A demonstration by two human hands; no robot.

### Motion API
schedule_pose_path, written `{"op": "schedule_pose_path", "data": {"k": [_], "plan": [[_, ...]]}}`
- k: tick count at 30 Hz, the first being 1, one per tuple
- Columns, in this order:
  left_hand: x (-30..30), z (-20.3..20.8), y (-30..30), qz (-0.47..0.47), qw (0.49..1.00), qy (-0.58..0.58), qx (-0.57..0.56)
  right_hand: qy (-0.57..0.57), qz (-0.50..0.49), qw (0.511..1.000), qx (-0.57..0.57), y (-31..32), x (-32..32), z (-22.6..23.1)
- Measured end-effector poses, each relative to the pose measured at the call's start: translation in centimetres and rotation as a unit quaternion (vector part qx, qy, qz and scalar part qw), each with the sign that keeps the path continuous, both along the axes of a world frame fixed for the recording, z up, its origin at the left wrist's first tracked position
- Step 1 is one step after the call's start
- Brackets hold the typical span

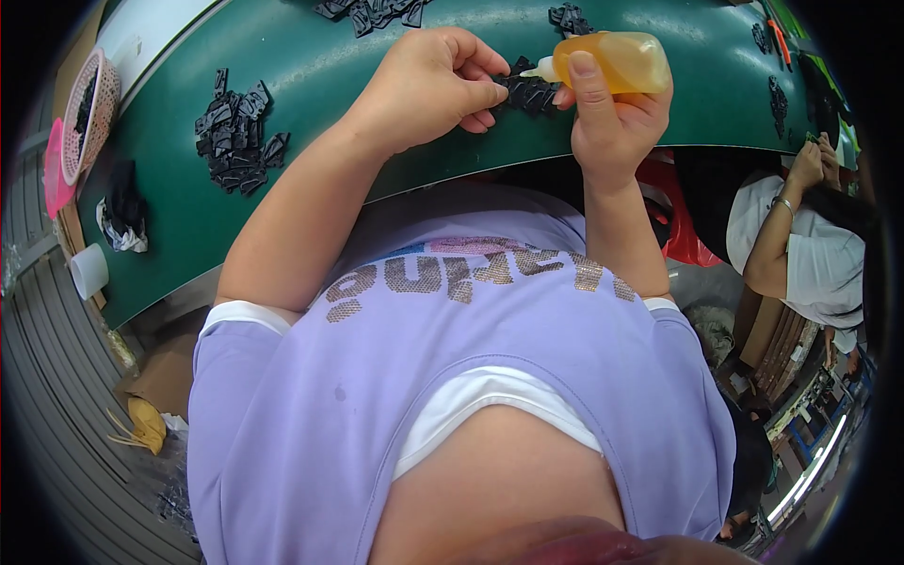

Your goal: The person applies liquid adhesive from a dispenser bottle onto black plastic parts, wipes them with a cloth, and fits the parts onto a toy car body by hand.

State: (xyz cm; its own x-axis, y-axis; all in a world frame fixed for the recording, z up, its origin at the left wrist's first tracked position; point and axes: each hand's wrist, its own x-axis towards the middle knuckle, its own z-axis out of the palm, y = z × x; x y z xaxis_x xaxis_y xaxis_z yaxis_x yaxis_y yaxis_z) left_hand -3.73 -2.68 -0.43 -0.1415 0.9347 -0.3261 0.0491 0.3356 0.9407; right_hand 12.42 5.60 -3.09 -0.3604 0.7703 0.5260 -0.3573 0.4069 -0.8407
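My right hand (617,122) is wrapped round a clear squeeze bottle (626,61) of amber liquid, tipped on its side. Its narrow white nozzle (539,70) points left toward my left hand (447,80). The thumb and fingers of that hand are pinched together; what they hold is too small and hidden to make out. Just below the nozzle, between my hands, lies a cluster of small black parts (533,99) on the green table (320,85).
More black parts (235,137) are heaped at the left, with another pile (377,11) at the far edge. A pink basket (94,118) and a white cup (89,271) stand at the table's left end. To the right, another person (800,226) works at the same table.
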Motion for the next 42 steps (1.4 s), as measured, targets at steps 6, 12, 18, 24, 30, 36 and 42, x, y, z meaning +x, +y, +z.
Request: {"op": "schedule_pose_path", "data": {"k": [6, 12, 18, 24, 30, 36, 42], "plan": [[-0.1, 0.0, 0.1, 0.006, 1.0, -0.01, -0.001, 0.05, 0.017, 0.998, -0.029, 0.2, 0.4, -0.5], [-0.3, 0.1, 0.2, 0.003, 1.0, -0.017, 0.0, 0.069, 0.056, 0.994, -0.06, -0.2, 0.6, -0.2], [-0.4, 0.1, 0.3, 0.004, 1.0, -0.022, -0.001, 0.004, 0.085, 0.995, -0.056, -0.4, 0.8, 0.2], [-0.5, 0.1, 0.3, 0.004, 1.0, -0.026, 0.0, 0.004, 0.086, 0.995, -0.057, -0.4, 0.7, 0.3], [-0.4, 0.2, 0.3, 0.005, 1.0, -0.027, -0.004, -0.001, 0.104, 0.994, -0.033, -0.3, 0.6, 0.2], [-0.3, 0.3, 0.3, 0.015, 0.999, -0.034, 0.004, 0.13, 0.074, 0.978, -0.144, 1.7, 1.2, -0.6], [0.4, -0.4, -0.1, 0.034, 0.998, 0.011, 0.051, 0.25, 0.149, 0.883, -0.368, 3.9, 2.6, -0.1]]}}
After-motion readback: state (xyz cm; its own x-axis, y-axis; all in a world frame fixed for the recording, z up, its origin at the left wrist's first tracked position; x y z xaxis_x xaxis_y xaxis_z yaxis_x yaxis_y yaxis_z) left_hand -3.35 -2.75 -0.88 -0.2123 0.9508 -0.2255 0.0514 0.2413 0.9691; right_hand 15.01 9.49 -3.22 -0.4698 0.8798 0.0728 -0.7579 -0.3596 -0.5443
